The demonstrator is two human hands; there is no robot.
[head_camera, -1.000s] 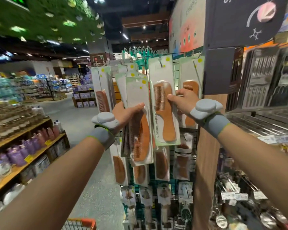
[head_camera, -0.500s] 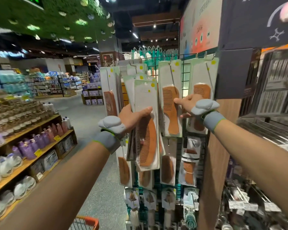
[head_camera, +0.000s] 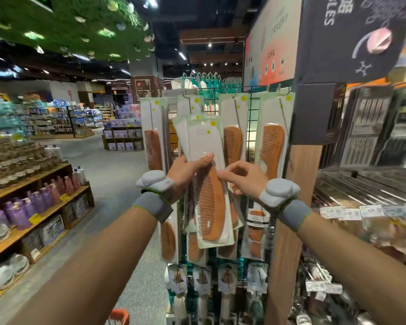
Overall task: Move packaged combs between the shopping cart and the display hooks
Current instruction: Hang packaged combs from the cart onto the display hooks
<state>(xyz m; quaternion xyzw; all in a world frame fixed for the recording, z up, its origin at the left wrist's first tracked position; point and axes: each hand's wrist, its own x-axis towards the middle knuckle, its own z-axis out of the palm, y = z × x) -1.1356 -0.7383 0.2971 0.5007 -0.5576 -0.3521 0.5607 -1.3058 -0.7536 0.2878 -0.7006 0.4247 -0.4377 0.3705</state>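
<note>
At display hooks [head_camera: 236, 93], left grip [head_camera: 188, 168] holds comb packs [head_camera: 211, 207], right grip [head_camera: 244, 179] seemingly pinches them

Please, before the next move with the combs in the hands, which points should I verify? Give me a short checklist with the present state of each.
1. Left hand grips the stack of packaged combs: ok.
2. Right hand pinches the front pack firmly: cannot tell; its fingertips are at the pack's right edge.
3. Hang hole of the front pack visible: cannot tell.
4. Display hooks in view above the hands: ok.
5. Free room on a hook: cannot tell; hung packs cover them.
6. Shopping cart near: ok, its orange corner shows below.
</note>
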